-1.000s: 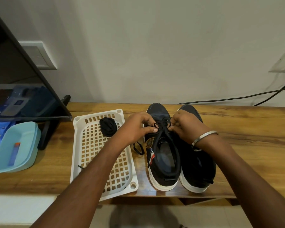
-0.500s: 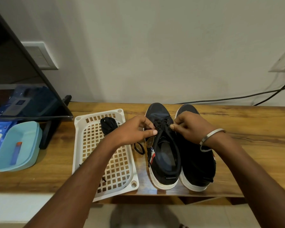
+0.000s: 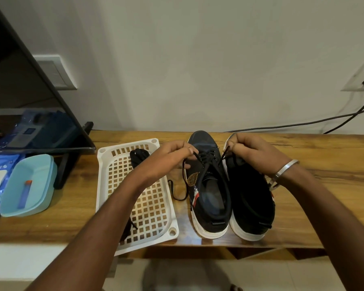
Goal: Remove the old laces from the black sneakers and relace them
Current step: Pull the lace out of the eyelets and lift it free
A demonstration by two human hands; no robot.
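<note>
Two black sneakers with white soles stand side by side on the wooden table, toes toward the wall. The left sneaker [image 3: 208, 192] has a black lace [image 3: 206, 159] threaded through its upper eyelets. My left hand [image 3: 168, 158] pinches one lace end, pulled out to the left; its loose tail loops down to the table beside the shoe. My right hand [image 3: 252, 154] pinches the other end, pulled out to the right, above the right sneaker [image 3: 250, 198]. A bundled black lace [image 3: 139, 157] lies in the white tray [image 3: 153, 208].
A light blue lidded box [image 3: 29, 185] with a small blue tube on it sits at the left, next to a dark monitor [image 3: 29, 97] on its stand. Black cables [image 3: 303, 122] run along the wall at the back right. The table's front edge is close to me.
My hands have drawn apart from the middle of the left sneaker, pulling the two lace ends outward to left and right.
</note>
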